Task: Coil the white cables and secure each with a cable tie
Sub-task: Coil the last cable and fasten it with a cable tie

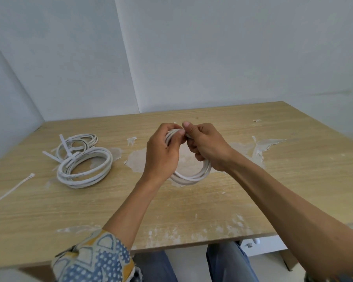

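Above the scuffed wooden worktop (192,210), the left hand (161,153) and right hand (207,147) hold a coiled white round cable (192,177). Fingers of both curl, pinching its top. 2 tied white coils (84,165) lie well to the left.

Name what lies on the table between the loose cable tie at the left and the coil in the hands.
Head view: a tied cable coil lies between the loose cable tie and the held coil.

The table (212,204) is pale wood-grain laminate, matt, with its skin peeled near the centre into rough, paler patches (143,159). The middle coil (192,176) and the left coils (84,169) on the table have smooth, faintly glossy white plastic sheaths. The loose tie (10,189) at the table's left edge is thin white plastic. The sleeve (96,259) at its near edge is printed cloth.
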